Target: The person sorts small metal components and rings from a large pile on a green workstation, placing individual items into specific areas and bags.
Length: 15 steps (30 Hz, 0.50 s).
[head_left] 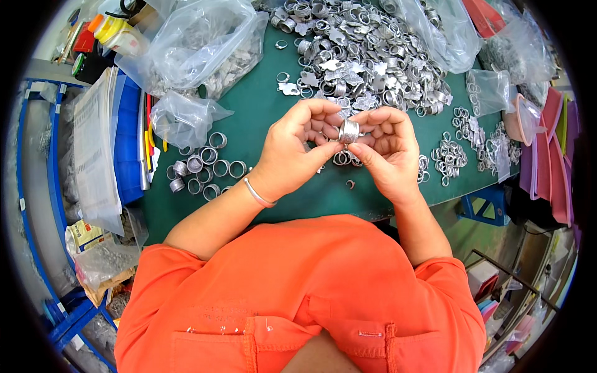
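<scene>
Between the fingertips of both hands is a wide silver ring, held up above the green table. My left hand pinches it from the left, with a silver bangle on that wrist. From the right side, my right hand grips the same ring with thumb and curled fingers. Under the hands lie a few more rings, partly hidden by the fingers. Beyond them spreads a large heap of silver rings and flat shaped metal pieces. Several wide rings are grouped on the table by my left forearm.
Clear plastic bags stand at the far left, and another bag lies beside the heap. Small groups of rings sit at the right. A blue holder with papers borders the left; a blue stool stands below the right edge.
</scene>
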### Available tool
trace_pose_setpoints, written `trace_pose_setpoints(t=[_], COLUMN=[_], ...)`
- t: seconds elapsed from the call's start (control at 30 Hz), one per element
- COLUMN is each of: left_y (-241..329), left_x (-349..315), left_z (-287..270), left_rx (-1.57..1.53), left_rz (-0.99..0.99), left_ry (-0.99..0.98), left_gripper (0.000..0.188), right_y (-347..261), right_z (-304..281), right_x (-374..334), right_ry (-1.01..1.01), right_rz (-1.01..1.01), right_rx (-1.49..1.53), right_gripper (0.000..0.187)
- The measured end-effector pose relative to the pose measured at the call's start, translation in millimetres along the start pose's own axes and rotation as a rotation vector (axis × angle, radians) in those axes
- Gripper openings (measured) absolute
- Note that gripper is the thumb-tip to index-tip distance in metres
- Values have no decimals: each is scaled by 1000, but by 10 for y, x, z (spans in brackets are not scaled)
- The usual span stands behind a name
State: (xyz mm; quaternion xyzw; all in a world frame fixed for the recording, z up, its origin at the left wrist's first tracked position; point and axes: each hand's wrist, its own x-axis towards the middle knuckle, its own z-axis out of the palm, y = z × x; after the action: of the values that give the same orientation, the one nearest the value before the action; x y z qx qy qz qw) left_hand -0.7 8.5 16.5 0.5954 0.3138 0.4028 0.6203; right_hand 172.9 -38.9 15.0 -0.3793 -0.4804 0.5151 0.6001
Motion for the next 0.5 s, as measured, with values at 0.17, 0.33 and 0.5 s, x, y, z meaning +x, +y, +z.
trace_pose_setpoints(t=[0.17,0.33,0.5], left_y=[58,164,571], left_x=[-44,-173,-494], left_z=[2,-232,-977], left_rx=[-327,283,927], left_rz=[-157,131,44], left_ry=[-37,42,7], left_gripper=[43,24,25], right_y=[-18,-160,26], right_z=[50,98,-84], right_x=[-28,-2,101], right_ry=[12,-118,-75], right_rz=[-215,-395,-290], right_rx=[-309,-777,-1013], right_gripper=[43,32,16])
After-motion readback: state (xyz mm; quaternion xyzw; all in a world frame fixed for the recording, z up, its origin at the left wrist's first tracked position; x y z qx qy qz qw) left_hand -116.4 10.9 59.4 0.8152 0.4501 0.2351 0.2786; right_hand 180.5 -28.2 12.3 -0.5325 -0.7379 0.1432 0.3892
